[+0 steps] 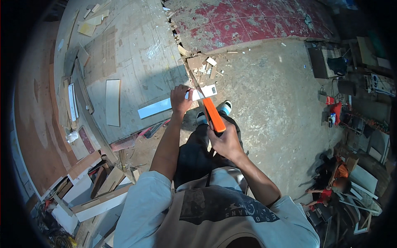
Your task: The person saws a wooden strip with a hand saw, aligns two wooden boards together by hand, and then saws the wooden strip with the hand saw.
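A long white board (154, 108) lies across the corner of the wooden worktop (144, 78), its right end past the edge. My left hand (182, 98) is closed on the board near that edge, fingers curled over it. My right hand (222, 139) grips the orange handle of a hand saw (213, 114). The saw's thin blade runs up and away across the board, just right of my left hand. My shoes (226, 106) are on the concrete floor below.
Offcuts (210, 62) lie beyond the saw. Loose boards (113, 103) lie on the worktop, with piled wood (103, 198) at lower left. A red tiled area (248, 20) is at the back. At lower right are people in orange and red (326, 194), beside clutter.
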A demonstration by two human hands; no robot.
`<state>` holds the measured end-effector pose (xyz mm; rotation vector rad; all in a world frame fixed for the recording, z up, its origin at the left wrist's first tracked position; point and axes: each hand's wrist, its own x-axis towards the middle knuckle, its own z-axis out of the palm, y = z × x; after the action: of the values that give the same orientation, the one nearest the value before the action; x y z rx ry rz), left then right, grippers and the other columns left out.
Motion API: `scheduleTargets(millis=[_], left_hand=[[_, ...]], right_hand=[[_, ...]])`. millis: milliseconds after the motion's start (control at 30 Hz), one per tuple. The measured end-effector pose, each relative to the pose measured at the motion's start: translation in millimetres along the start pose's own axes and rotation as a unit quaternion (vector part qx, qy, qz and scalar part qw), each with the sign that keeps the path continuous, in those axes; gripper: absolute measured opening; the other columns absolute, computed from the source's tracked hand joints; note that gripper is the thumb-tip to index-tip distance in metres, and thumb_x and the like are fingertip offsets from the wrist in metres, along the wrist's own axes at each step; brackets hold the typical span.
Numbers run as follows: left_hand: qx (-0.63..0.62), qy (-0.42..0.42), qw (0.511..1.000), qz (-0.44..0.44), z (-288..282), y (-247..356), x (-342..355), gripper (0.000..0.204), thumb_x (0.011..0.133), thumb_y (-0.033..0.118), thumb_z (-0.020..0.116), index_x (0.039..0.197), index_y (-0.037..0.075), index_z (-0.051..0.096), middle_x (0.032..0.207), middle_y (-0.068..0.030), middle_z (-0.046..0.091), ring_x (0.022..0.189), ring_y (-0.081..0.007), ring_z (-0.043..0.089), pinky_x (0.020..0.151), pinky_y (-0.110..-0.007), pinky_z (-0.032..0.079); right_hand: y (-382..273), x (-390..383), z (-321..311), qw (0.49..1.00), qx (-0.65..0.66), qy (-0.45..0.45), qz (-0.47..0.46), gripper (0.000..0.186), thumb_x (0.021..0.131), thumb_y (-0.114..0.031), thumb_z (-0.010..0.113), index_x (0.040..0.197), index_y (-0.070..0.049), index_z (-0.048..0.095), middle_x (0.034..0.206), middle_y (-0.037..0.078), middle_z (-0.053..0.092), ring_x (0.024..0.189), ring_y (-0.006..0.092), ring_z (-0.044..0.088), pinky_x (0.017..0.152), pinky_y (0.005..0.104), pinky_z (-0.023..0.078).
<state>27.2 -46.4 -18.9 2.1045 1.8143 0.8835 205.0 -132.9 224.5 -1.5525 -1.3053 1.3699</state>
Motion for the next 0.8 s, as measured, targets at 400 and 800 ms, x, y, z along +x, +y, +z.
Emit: scheduleTargets(millis=[400, 800], left_hand=[[0.003, -0.028, 0.999, -0.03, -1, 1, 1, 0.015, 0.083, 0.021, 0.069, 0.077, 0.011, 0.06, 0.082, -0.0034, 0.058, 0.084, -0.0243, 0.056, 0.076, -0.039, 0.04], [0.026, -0.002, 0.998, -0.064, 12, -1, 6, 0.015, 0.082, 0.019, 0.064, 0.072, 0.011, 0.059, 0.076, -0.0034, 0.057, 0.078, -0.0244, 0.056, 0.072, -0.039, 0.04]], right_hand=[[30, 14, 17, 0.998, -0.015, 0.003, 0.057, 0.016, 0.079, -0.003, 0.065, 0.092, 0.004, 0.059, 0.073, 0.021, 0.063, 0.061, 0.0312, 0.066, 0.059, 0.0365, 0.049], [44, 18, 26, 0.999, -0.044, 0.008, 0.009, 0.025, 0.078, -0.006, 0.068, 0.099, 0.004, 0.061, 0.075, 0.025, 0.064, 0.057, 0.0311, 0.065, 0.055, 0.0378, 0.049]])
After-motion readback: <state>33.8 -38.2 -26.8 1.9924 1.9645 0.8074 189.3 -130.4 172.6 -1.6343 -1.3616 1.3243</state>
